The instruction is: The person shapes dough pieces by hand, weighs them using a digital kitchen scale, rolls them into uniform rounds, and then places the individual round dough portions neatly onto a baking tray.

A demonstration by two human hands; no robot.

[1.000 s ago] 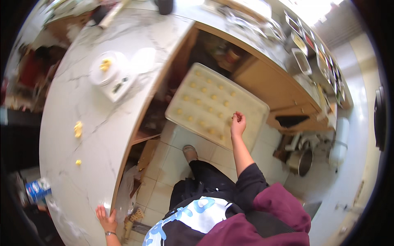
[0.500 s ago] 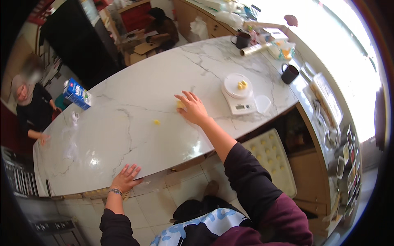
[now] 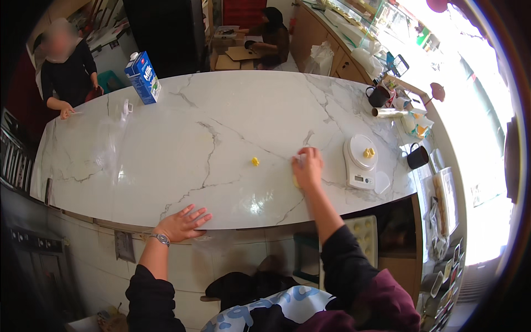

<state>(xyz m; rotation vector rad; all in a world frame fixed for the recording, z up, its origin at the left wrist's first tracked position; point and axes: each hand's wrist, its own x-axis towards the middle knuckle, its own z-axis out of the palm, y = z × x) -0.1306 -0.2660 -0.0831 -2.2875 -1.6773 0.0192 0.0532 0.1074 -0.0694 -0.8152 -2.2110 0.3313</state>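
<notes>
My right hand [image 3: 307, 166] rests on the marble-patterned counter with its fingers bent over a pale yellow lump of dough [image 3: 296, 181]. Most of that lump is hidden; a bit of it shows at the palm's left side. To the left of this hand, a smaller yellow dough piece [image 3: 255, 161] lies by itself. On the right stands a white kitchen scale [image 3: 359, 180] with another yellow dough piece [image 3: 369, 153] on its round pan. My left hand [image 3: 183, 224], a watch on its wrist, lies open at the counter's near edge, fingers spread, holding nothing.
A blue milk carton [image 3: 143, 78] and clear plastic film [image 3: 110, 152] are on the counter's left part. Dark mugs [image 3: 417, 157] and a foil roll [image 3: 389, 112] stand at right. Below the edge is a tray [image 3: 360, 235] of small dough pieces. Two people [image 3: 71, 72] are beyond the counter.
The view has turned, so the counter and scale appear shifted right and lower. My right hand's fingers are more bent, and the lump now shows near its palm. The left hand stays at the edge.
</notes>
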